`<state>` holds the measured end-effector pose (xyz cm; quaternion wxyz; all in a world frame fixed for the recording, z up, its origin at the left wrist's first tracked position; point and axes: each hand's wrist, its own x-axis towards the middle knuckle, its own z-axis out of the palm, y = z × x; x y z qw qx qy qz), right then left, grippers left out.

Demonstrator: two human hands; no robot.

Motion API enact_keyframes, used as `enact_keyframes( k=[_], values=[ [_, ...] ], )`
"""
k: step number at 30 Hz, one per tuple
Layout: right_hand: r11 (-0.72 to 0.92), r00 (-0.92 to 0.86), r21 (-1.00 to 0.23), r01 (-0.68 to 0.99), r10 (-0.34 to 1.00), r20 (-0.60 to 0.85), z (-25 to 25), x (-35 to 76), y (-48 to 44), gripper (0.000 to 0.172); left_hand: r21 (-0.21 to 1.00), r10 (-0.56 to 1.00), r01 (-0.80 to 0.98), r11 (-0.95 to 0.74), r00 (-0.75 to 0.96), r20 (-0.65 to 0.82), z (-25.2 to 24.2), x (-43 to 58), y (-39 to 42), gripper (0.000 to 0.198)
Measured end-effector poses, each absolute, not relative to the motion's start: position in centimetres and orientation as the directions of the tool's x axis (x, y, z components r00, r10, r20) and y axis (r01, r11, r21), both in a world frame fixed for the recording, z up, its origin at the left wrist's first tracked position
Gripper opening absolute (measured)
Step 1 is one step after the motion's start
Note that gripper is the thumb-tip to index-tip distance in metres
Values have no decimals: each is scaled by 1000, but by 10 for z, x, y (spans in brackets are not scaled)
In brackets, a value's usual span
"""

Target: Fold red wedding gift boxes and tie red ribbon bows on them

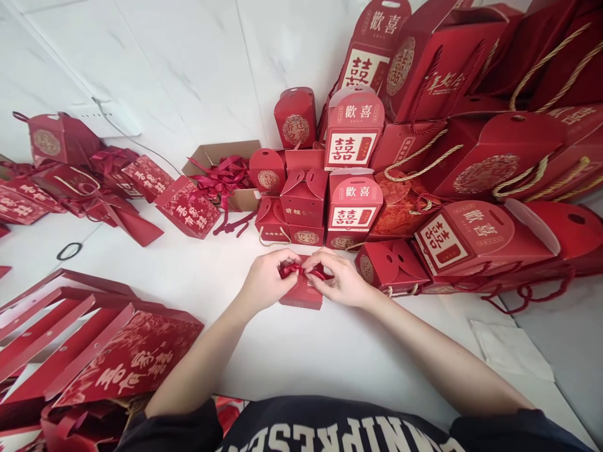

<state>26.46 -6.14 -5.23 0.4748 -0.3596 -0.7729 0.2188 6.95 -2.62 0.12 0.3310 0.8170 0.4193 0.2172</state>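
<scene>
A small red gift box (301,297) stands on the white table in front of me, partly covered by my hands. A shiny red ribbon (293,269) lies across its top. My left hand (272,275) is closed on the ribbon from the left, thumb and fingers pinched together. From the right, my right hand (338,276) pinches the same ribbon, its fingertips close to those of my left hand. The part of the ribbon between the fingertips is mostly hidden, so I cannot tell whether it is knotted.
Red gift boxes (353,207) are stacked behind and to the right, some with rope handles. An open carton (245,150) holds loose ribbons. Ribboned boxes (188,207) lie at the back left. Unclosed red boxes (136,358) stand front left. A black ring (69,251) lies on the table.
</scene>
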Motion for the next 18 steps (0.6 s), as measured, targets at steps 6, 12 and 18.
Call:
enact_keyframes(
  k=[6, 12, 18],
  values=[
    [614, -272, -720, 324, 789, 551, -51, 264, -64, 9, 540, 832, 637, -551, 474, 289, -10, 79, -40, 13],
    [444, -155, -813, 377, 896, 417, -41, 263, -64, 14, 603, 793, 524, -601, 484, 370, -18, 76, -38, 19],
    [236, -179, -941, 240, 964, 196, -42, 262, -58, 14, 666, 808, 470, -579, 439, 393, -24, 72, -38, 22]
  ],
)
